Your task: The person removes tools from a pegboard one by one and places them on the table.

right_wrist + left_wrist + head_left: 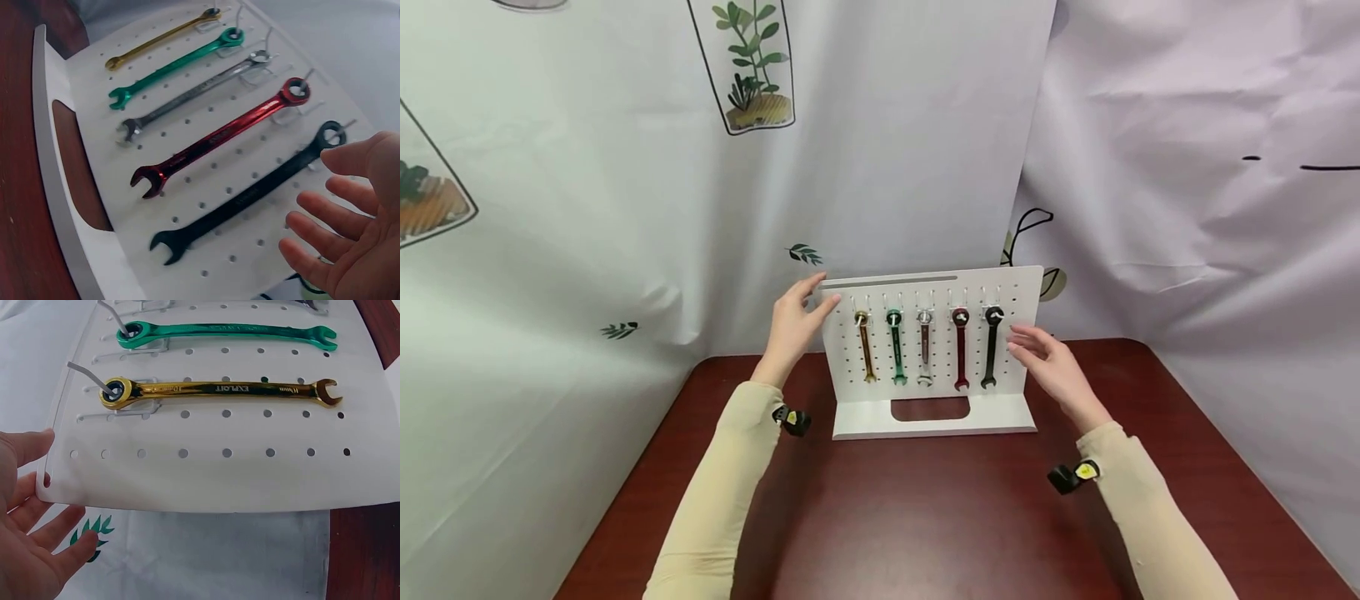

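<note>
A white pegboard stand [932, 417] stands upright on the table. Five-hook rows aside, several combination wrenches hang from its hooks: a gold wrench [225, 390], a green wrench [237, 330], a silver wrench [194, 94], a red wrench [219, 137] and a black wrench [250, 194]. My left hand [793, 325] is at the board's top left corner, thumb over the front edge and spread fingers around behind it. Beside the right edge, my right hand [1052, 367] has its fingers spread near the black wrench's ring end and holds nothing.
A dark red-brown table [925, 517] lies under the stand. White cloth [887, 167] with printed plants hangs close behind the board and along both sides. The stand's base has a cut-out slot at its middle.
</note>
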Demonstrator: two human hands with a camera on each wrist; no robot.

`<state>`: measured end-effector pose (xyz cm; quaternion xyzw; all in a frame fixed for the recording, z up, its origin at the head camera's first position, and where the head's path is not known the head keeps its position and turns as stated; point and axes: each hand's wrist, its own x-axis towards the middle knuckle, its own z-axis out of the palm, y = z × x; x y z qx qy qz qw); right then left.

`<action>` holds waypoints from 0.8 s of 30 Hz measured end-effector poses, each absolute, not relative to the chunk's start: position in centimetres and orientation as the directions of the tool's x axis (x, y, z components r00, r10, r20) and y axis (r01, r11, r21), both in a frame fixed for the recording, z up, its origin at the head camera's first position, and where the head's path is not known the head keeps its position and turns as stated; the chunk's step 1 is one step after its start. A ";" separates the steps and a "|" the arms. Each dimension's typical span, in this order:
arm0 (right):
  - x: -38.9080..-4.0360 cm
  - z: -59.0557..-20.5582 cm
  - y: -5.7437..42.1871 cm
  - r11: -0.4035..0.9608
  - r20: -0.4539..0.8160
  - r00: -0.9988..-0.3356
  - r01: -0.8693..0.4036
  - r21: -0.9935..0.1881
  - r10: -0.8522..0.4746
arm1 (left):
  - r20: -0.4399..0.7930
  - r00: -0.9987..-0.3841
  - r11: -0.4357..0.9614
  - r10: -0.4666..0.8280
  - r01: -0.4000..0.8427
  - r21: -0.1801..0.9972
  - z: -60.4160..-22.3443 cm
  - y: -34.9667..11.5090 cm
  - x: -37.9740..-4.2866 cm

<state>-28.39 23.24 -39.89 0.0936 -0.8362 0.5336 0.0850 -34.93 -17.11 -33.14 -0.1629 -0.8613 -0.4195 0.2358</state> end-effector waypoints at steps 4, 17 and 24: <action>-29.0 -40.3 22.3 0.374 0.219 -0.973 -0.230 -0.898 -0.071 | 0.542 -0.836 0.593 0.086 0.479 0.647 -33.0 -17.2 -34.8; -30.2 -41.4 20.1 0.338 0.118 -0.992 -0.124 -0.933 -0.040 | 0.544 -0.835 0.599 0.079 0.476 0.644 -33.6 -16.9 -34.9; -30.5 -41.5 20.0 0.257 0.128 -0.990 -0.139 -0.956 -0.058 | 0.572 -0.819 0.609 0.055 0.481 0.631 -33.4 -16.7 -35.2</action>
